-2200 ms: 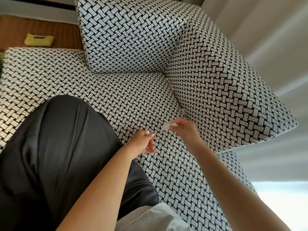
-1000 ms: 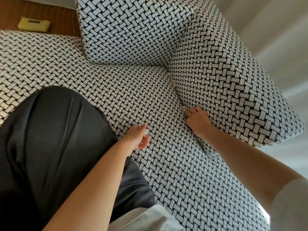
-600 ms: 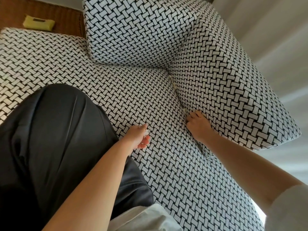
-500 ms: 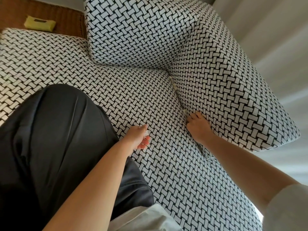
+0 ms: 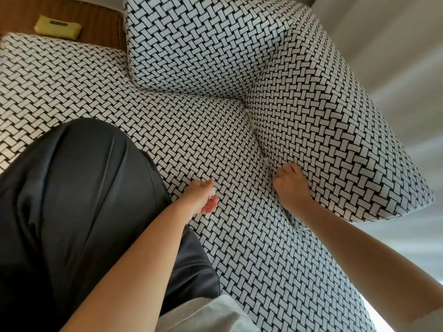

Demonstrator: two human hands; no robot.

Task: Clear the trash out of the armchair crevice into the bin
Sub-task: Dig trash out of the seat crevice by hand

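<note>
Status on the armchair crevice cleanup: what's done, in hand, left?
Done: some white scraps are out, held in the left hand over the seat cushion. In hand: the right hand has its fingers dug into the crevice beside the armrest; whether they grip anything is hidden. Left: pale bits show farther up the crevice; the held scraps need binning, and no bin is in view.

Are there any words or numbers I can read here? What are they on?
None can be read.
Yellow packet on the wicker top: a dark strip of print, too blurred to read.
The white scraps in the left hand show no writing.
</note>
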